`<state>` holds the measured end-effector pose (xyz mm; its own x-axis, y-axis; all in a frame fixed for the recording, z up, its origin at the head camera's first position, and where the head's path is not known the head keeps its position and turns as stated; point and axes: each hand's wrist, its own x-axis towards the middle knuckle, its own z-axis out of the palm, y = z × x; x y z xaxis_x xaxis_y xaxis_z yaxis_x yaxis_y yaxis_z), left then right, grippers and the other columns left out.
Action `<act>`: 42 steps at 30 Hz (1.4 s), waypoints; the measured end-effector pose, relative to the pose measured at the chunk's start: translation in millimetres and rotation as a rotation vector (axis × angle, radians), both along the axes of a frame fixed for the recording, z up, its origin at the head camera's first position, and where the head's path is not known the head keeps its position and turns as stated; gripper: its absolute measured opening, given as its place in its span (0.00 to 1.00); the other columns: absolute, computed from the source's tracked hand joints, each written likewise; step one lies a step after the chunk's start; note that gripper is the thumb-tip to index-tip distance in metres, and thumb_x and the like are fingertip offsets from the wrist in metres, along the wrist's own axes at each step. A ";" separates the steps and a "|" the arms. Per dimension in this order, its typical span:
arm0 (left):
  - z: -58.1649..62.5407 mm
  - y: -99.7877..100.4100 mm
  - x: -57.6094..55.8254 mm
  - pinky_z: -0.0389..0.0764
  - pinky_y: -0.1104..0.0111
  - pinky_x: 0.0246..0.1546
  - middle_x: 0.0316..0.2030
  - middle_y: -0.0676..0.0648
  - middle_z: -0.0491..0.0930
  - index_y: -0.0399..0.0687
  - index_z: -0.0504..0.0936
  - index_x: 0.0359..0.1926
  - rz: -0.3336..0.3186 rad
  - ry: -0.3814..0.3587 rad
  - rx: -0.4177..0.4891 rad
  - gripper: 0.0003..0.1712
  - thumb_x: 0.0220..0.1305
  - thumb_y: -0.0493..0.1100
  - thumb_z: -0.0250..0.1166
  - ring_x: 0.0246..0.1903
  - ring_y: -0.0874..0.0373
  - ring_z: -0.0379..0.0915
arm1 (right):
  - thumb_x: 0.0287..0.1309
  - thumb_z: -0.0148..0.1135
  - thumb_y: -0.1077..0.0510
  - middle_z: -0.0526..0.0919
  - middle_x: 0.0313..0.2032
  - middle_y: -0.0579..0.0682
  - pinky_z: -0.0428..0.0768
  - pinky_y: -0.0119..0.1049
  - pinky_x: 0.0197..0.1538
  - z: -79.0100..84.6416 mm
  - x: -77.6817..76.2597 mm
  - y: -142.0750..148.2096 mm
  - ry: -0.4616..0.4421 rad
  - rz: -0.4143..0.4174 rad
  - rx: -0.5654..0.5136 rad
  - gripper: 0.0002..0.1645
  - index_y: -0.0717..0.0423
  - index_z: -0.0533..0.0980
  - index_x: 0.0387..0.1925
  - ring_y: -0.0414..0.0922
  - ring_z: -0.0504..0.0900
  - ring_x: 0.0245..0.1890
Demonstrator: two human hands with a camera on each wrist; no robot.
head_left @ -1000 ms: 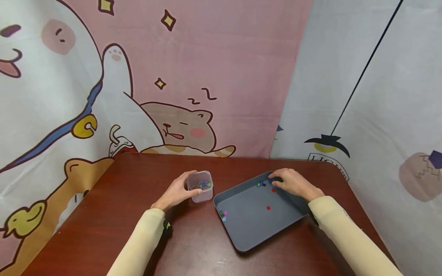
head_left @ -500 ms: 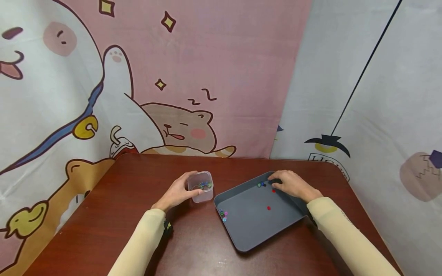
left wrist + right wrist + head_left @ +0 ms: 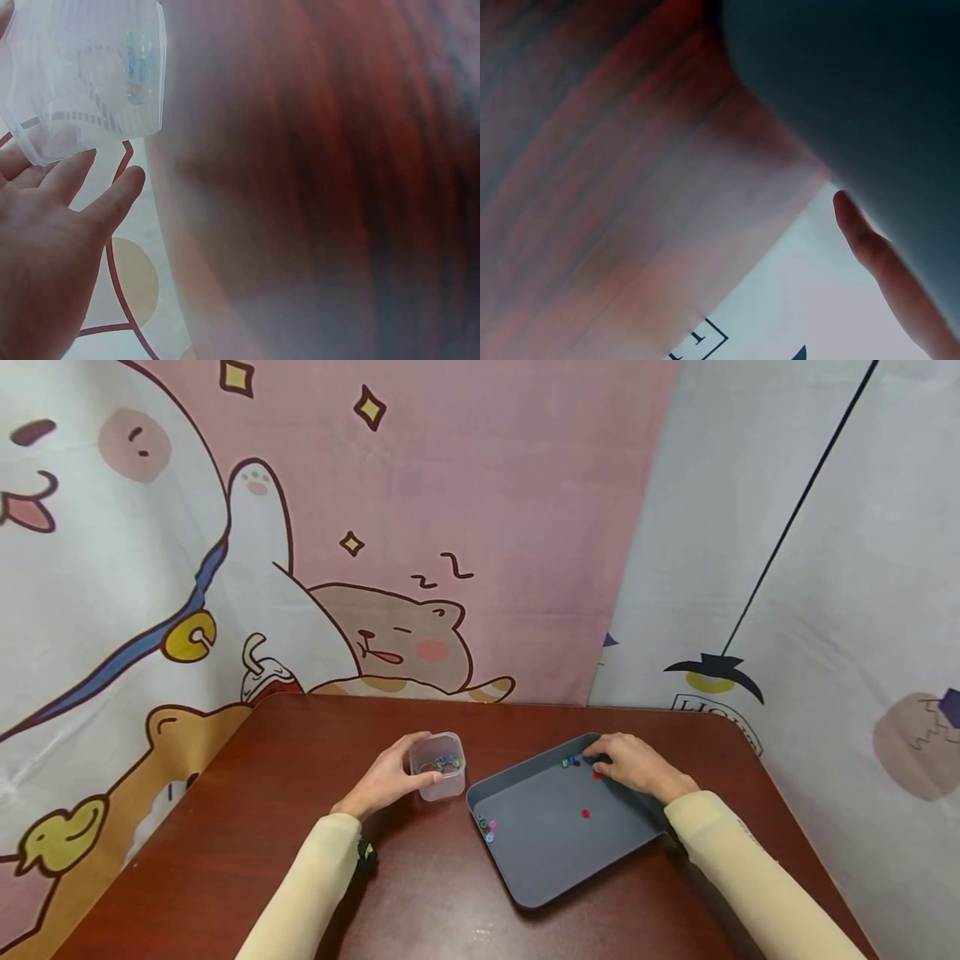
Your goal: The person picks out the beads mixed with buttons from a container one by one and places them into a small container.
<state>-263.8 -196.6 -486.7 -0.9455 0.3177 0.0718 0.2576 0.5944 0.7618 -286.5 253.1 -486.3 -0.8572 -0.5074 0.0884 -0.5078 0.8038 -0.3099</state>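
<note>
My left hand grips a clear plastic container, thumb at the front and fingers behind. Several small blue and green beads lie inside it. Through the left wrist view, the container stands over the fingers. My right hand reaches into the far right corner of a grey tray. Its thumb and index finger stand apart, with a dark blue bead at the fingertips. Close by are green and blue beads and a red bead. The right wrist view shows only one finger beside the tray wall.
Another red bead lies mid-tray. Pink, green and light blue beads gather along the tray's left wall. The brown wooden table carries the tray and container. A printed cartoon cloth hangs behind the table's far edge.
Only slight motion shows: the whole view shifts a little. My right fingers stay at the same corner of the tray, and my left hand keeps its hold on the container.
</note>
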 end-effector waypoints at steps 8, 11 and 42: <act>-1.1 -0.6 0.1 0.73 0.43 0.63 0.71 0.44 0.69 0.53 0.66 0.76 -0.003 -0.004 0.012 0.50 0.58 0.62 0.77 0.63 0.46 0.71 | 0.61 0.73 0.64 0.87 0.46 0.51 0.83 0.52 0.51 -3.5 0.0 -1.0 0.026 0.001 0.006 0.14 0.56 0.87 0.48 0.52 0.85 0.48; -1.6 -0.7 0.1 0.73 0.43 0.63 0.70 0.44 0.69 0.52 0.66 0.76 -0.004 -0.004 0.016 0.50 0.58 0.62 0.76 0.63 0.46 0.71 | 0.60 0.73 0.65 0.87 0.44 0.50 0.83 0.51 0.50 -4.0 1.2 -2.5 0.041 0.000 0.003 0.12 0.56 0.88 0.47 0.51 0.85 0.46; 0.3 -1.0 0.1 0.72 0.42 0.64 0.69 0.43 0.71 0.51 0.66 0.76 -0.001 0.007 0.007 0.51 0.57 0.62 0.77 0.64 0.45 0.70 | 0.68 0.69 0.58 0.87 0.50 0.53 0.82 0.58 0.53 48.4 19.4 5.3 0.146 -0.124 -0.273 0.14 0.53 0.85 0.53 0.55 0.84 0.52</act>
<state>-263.6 -197.6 -486.4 -0.9446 0.3180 0.0811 0.2637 0.5886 0.7642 -267.0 258.4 -437.9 -0.8789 -0.3408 0.3337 -0.4667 0.7593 -0.4536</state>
